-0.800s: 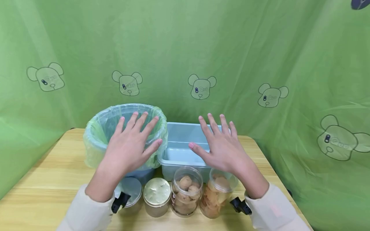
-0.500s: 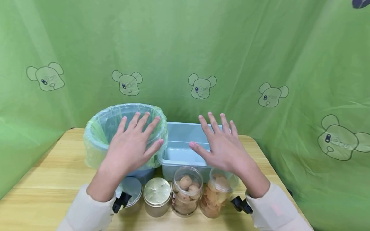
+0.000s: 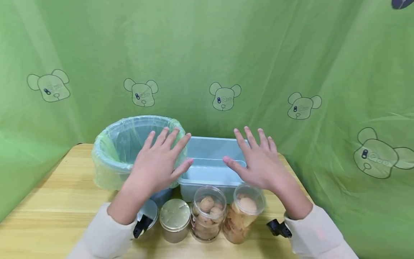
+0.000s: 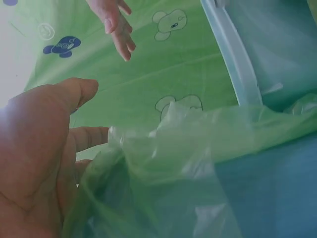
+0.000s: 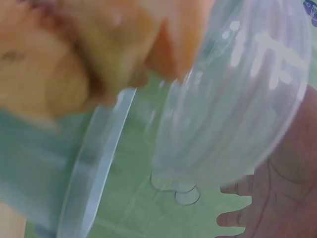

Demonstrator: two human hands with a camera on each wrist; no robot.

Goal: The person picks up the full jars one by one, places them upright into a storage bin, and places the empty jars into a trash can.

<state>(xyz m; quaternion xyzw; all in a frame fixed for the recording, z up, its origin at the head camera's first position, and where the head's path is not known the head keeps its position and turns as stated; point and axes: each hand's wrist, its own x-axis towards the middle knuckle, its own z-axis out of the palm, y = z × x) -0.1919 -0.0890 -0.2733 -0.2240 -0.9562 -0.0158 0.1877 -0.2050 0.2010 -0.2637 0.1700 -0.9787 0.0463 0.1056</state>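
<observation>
My left hand (image 3: 158, 163) hovers with spread fingers, overlapping the lined blue bin (image 3: 113, 162) in the head view. The right hand (image 3: 260, 163) is likewise spread, over the right end of a light blue rectangular basin (image 3: 210, 187). Both hold nothing. Below them stands a row of jars: a lidded one (image 3: 149, 212) partly behind my left wrist, one with a silvery top (image 3: 175, 219), a clear jar of round, walnut-like balls (image 3: 207, 216), and a clear jar of orange-brown pieces (image 3: 239, 223). That last jar's clear upper part (image 5: 233, 99) looms large in the right wrist view.
A thin green plastic bag (image 4: 163, 148) lines the bin and folds over its rim. Everything stands on a wooden table (image 3: 48, 201), with a green curtain (image 3: 194, 43) printed with bear heads hanging behind and at both sides. Black wrist cameras (image 3: 142, 226) sit at the cuffs.
Both spread hands have drifted to the right in the head view. The left wrist now covers more of the leftmost jar. The bin, basin and jars stay put.
</observation>
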